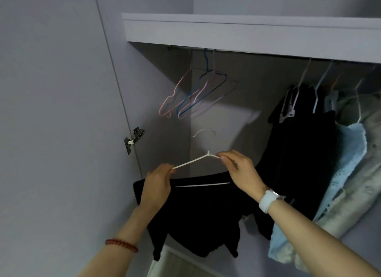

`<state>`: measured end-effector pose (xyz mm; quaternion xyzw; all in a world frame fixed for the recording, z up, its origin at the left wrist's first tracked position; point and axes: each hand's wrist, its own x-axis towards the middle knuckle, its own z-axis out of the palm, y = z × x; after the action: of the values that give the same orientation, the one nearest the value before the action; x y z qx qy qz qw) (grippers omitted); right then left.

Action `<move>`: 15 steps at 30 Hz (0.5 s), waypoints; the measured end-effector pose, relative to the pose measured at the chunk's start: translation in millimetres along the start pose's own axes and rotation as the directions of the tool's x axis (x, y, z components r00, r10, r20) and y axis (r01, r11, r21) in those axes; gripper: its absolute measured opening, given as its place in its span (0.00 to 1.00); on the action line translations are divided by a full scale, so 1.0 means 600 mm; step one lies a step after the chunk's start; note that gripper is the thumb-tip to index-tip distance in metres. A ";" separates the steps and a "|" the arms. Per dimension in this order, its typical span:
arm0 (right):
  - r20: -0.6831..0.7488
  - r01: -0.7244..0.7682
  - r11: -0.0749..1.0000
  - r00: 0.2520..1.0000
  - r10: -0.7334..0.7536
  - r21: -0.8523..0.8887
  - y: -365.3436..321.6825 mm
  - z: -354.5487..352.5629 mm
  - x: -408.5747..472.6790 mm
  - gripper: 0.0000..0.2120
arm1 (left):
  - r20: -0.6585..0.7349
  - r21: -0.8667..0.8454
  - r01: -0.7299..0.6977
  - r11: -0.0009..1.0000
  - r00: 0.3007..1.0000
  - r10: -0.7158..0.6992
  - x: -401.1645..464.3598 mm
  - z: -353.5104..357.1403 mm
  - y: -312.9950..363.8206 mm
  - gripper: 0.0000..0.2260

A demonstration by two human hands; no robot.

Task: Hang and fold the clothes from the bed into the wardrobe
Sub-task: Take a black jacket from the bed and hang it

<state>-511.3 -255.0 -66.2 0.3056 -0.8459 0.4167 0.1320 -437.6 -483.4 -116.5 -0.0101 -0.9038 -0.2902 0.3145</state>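
white hanger (203, 159) held up inside the wardrobe (247, 33), black garment (202, 212) draped over its bottom bar and hanging down toward 6 o'clock. left hand (157, 186) pinching the hanger's sloping arm at about 8 o'clock from the hook's base; right hand (240, 169) pinching the other arm just beside the twist, at about 3 o'clock. hook (204, 132) pointing up toward 12, well below the rail (206, 49), not yet over it.

empty hangers (198, 91) dangling from the rail at 12 o'clock, blurred, perhaps three or four. dark clothes (303, 144) and pale blue clothes (348, 163) already hung at 3 o'clock.

risks, as a judgement: garment only laid over the bar, so any tilt during the lift likely lets it slide off one end. two light fingertip pinches on thin wire, easy to twist or lose. hook likely to snag the empty hangers on the way up, or miss the rail half hidden behind the shelf (226, 29) edge.
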 end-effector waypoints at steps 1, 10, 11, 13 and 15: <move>-0.003 -0.015 1.000 1.000 0.015 -0.005 0.006 -0.011 -0.007 0.12 | -0.026 -0.006 0.009 1.000 1.000 -0.009 0.001 0.001 -0.004 0.17; 0.166 -0.208 0.893 0.942 0.293 -0.399 0.102 -0.072 -0.071 0.12 | -0.056 0.112 0.038 0.993 0.998 -0.031 0.024 -0.003 -0.039 0.11; 0.159 -0.188 0.897 0.950 0.270 -0.400 0.103 -0.075 -0.077 0.11 | -0.043 0.112 0.057 0.992 0.998 -0.052 0.026 0.002 -0.037 0.11; 0.168 -0.158 0.907 0.956 0.239 -0.389 0.100 -0.080 -0.091 0.09 | -0.004 0.092 0.113 0.989 0.994 -0.113 0.034 0.007 -0.031 0.08; 0.196 -0.132 0.914 0.955 0.220 -0.383 0.094 -0.084 -0.103 0.09 | 0.068 0.070 0.196 0.978 0.977 -0.201 0.051 0.012 -0.028 0.07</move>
<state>-499.9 -164.2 -100.0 0.2447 -0.9425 0.2228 0.0472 -469.4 -498.6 -112.2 0.0793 -0.9200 -0.2909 0.2502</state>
